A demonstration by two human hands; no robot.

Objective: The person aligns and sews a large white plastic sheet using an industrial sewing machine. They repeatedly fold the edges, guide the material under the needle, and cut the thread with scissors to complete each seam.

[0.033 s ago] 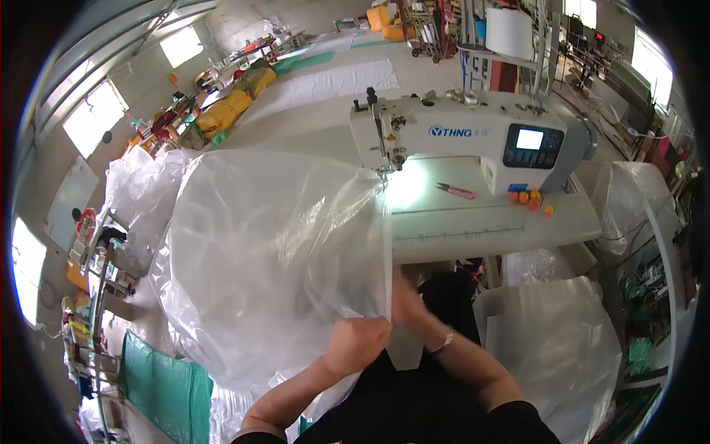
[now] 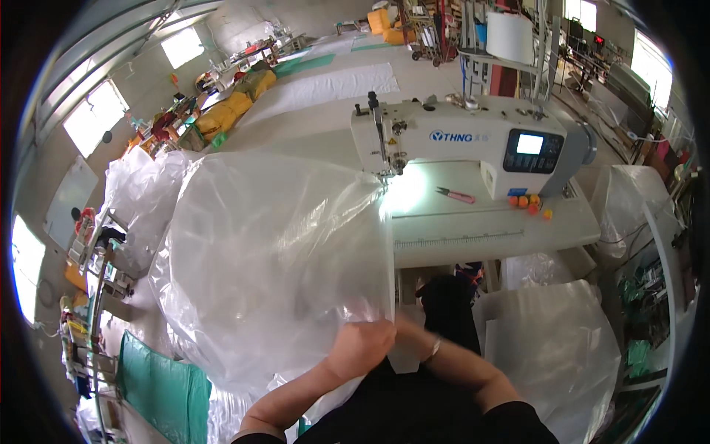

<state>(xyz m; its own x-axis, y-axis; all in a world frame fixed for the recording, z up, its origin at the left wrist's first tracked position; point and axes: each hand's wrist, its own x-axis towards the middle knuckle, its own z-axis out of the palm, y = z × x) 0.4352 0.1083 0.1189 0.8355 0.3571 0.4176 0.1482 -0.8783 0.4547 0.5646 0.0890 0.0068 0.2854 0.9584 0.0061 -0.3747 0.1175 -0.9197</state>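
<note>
A large sheet of clear plastic film (image 2: 274, 244) spreads over the left of the sewing table (image 2: 458, 248). Its right edge runs straight from under the needle of a white sewing machine (image 2: 436, 133) down toward my lap. My left hand (image 2: 361, 348) is closed on that edge near its lower end, gathering the film. Right beside it, touching or nearly so, is my right hand (image 2: 413, 337), smeared by motion, its fingers hidden. A pair of pink-handled thread snips (image 2: 456, 195) and several small orange balls (image 2: 529, 200) lie on the table.
Folded film sheets (image 2: 551, 348) are stacked at my right. More crumpled film (image 2: 144, 185) hangs at the left, above a green sheet (image 2: 163, 388). A white thread cone (image 2: 509, 37) stands behind the machine. Yellow bundles (image 2: 222, 115) lie on the floor farther back.
My right hand has come down along the film edge, closer to me and my left hand. The left hand has shifted slightly right, still gripping the film.
</note>
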